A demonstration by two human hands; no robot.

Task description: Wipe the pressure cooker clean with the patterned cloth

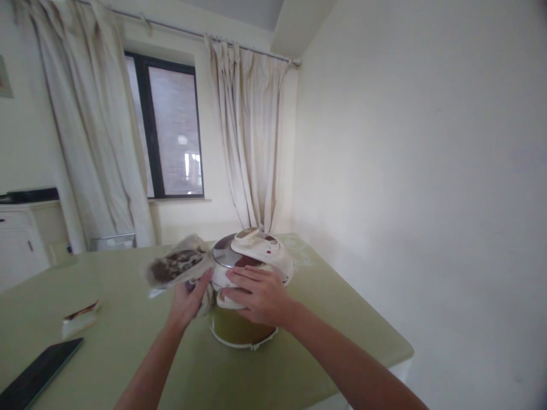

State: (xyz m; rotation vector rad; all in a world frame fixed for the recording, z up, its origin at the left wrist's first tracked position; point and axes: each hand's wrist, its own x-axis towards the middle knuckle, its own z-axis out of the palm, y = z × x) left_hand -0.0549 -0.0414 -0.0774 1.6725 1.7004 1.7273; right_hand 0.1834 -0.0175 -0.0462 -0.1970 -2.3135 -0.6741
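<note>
While my left fingers grip a blurred, crumpled bundle, my right fingers lie spread, unclenched, on the cooker in front of them. Lid looks closed, just beyond them; bundle not yet put down.

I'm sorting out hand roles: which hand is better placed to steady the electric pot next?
Likely the right hand: it lies against the front of the electric pot, while the left hand grips a crumpled bundle beside it.
</note>
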